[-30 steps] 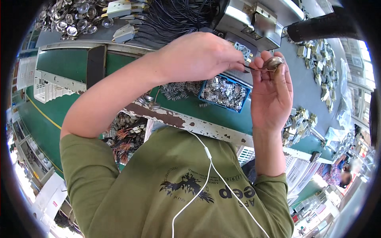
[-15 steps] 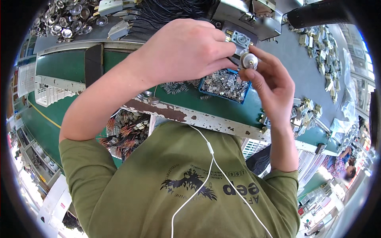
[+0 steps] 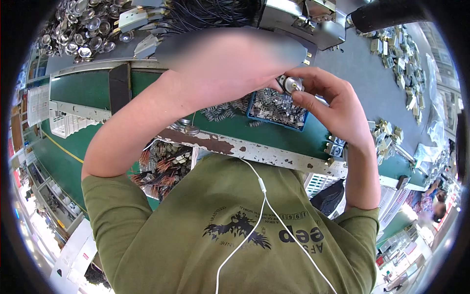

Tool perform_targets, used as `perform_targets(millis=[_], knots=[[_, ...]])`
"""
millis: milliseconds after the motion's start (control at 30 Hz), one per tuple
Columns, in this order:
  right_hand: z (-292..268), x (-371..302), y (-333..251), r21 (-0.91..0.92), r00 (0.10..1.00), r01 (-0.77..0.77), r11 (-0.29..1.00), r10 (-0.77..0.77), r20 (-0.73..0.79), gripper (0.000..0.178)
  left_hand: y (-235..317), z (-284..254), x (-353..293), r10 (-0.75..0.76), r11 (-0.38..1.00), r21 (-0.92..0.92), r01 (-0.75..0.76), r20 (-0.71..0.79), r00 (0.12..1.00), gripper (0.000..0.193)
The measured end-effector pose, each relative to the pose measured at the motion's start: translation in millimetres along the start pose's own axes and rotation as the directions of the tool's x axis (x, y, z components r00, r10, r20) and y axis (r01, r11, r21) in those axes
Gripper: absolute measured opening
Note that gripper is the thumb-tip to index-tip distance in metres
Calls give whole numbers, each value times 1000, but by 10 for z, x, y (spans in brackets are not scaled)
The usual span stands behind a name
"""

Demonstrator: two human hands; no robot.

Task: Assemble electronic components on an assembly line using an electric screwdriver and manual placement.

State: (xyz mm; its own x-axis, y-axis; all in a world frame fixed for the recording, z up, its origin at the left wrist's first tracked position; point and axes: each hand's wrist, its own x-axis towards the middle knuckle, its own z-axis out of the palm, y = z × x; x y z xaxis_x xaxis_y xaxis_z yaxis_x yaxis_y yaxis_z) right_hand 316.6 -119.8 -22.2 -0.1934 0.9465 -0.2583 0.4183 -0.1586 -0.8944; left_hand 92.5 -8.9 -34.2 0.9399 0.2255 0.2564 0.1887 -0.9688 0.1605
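My right hand (image 3: pixel 338 103) pinches a small round silvery metal part (image 3: pixel 293 85) with a pin at its centre, between thumb and fingers. Right beside that part is my left hand (image 3: pixel 230 56), its back toward me. A blur covers most of it and hides what its fingers do. Just below both hands lies a blue tray (image 3: pixel 250 110) heaped with small metal clips (image 3: pixel 281 110). Loose coil springs (image 3: pixel 220 111) are scattered to the left of the tray.
A metal machine (image 3: pixel 298 19) stands beyond my hands. Black cables (image 3: pixel 210 14) and round metal cups (image 3: pixel 78 29) are piled at the far left. Small metal-and-plastic assemblies (image 3: pixel 401 63) lie on the right. The bench's chipped white edge (image 3: pixel 264 151) runs before me.
My right hand has come slightly left and down with the round part. The blue-and-silver square piece seen beyond it earlier is now mostly covered by the left hand and the blur.
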Motion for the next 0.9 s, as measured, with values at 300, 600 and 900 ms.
perform_targets(millis=[300, 600, 900], knots=[[-159, -163, 177, 31, 877, 177, 984, -144, -458, 46, -97, -99, 140, -98, 933, -351, 79, -37, 995, 32], [-444, -24, -194, -341, 224, 758, 556, -713, -664, 45, -285, 15, 450, -285, 831, -364, 421, 371, 884, 35], [-781, 706, -808, -290, 418, 483, 826, -509, -753, 38, -300, 163, 357, -265, 908, -267, 323, 232, 936, 33]])
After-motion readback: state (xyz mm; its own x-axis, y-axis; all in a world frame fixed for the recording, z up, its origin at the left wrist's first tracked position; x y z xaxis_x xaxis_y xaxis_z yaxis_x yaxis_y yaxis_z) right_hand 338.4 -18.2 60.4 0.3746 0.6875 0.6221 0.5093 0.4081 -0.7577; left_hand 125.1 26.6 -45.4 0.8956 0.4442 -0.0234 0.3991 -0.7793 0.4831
